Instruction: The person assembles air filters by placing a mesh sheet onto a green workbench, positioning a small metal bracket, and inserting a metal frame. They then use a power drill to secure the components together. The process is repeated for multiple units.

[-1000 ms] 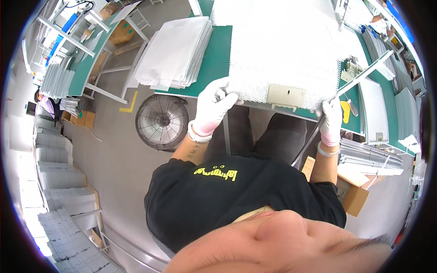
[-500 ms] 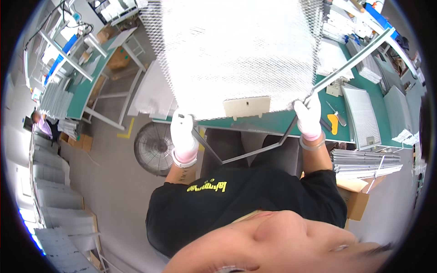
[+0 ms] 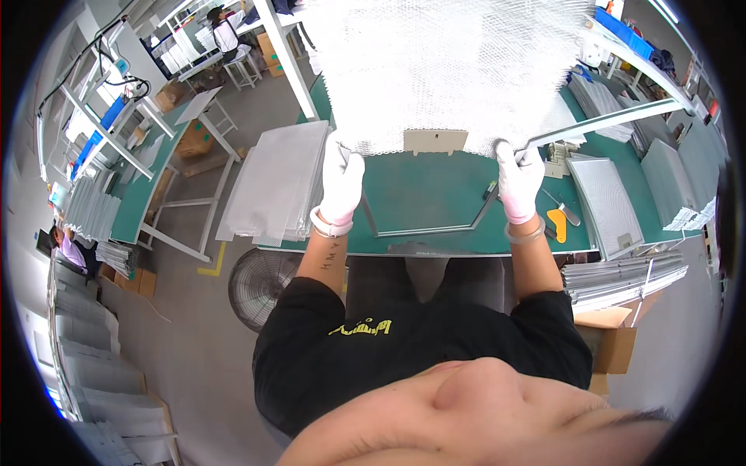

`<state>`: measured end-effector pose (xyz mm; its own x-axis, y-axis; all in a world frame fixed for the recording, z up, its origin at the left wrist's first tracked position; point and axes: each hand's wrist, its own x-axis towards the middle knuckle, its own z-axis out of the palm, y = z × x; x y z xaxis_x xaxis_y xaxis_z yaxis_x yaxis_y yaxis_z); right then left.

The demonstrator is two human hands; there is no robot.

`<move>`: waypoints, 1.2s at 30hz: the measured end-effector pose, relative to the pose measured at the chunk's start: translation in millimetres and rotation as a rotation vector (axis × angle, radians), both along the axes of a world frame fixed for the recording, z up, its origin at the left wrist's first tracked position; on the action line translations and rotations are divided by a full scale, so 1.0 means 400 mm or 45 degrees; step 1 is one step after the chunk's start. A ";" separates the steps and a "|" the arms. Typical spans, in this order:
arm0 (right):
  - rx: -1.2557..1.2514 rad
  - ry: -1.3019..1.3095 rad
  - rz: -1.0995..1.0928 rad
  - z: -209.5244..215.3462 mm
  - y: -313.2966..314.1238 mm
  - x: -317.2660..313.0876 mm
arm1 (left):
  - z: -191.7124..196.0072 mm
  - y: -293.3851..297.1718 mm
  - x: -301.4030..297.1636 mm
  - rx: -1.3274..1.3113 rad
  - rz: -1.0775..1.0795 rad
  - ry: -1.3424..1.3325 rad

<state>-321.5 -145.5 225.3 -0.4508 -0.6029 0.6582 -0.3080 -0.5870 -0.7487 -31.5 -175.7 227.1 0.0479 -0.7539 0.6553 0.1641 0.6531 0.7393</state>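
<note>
A large silvery mesh sheet (image 3: 451, 70) stretches away from me, overexposed in places, with its far end cut off by the picture's top. Gloved in white, my left hand (image 3: 339, 186) is closed on its near left corner. My right hand (image 3: 521, 182), also gloved, pinches the near right corner. A pale rectangular plate (image 3: 435, 140) with a small slot sits at the middle of the near mesh edge. Below the mesh, a thin grey frame (image 3: 423, 231) shows over the green table (image 3: 435, 186); its sides run up towards both hands, where their ends are hidden.
Thin pale sheets (image 3: 276, 186) are stacked left of my left hand, above a floor fan (image 3: 260, 287). On the right lie a yellow tool (image 3: 557, 224), a screwdriver (image 3: 569, 211) and a framed mesh panel (image 3: 614, 202). Metal strips (image 3: 622, 276) and a cardboard box (image 3: 619, 349) stand nearer.
Mesh and frame have shifted away from my body; the frame's near edge was above my lap and is now over the table. Both arms reach further forward.
</note>
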 end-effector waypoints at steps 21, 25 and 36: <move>0.314 -0.011 0.708 -0.120 0.001 -0.047 | -0.153 0.018 0.029 0.263 -0.072 -0.334; 0.225 -0.040 0.688 -0.012 -0.004 -0.103 | -0.005 0.018 0.027 0.109 -0.187 -0.180; 0.098 -0.011 0.258 -0.074 0.014 -0.035 | -0.073 0.066 -0.009 0.074 0.141 -0.055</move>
<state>-335.3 -140.0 195.8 -0.3204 -0.7300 0.6037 -0.1827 -0.5776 -0.7956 -35.0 -149.2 197.8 0.1054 -0.7821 0.6142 0.0607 0.6216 0.7810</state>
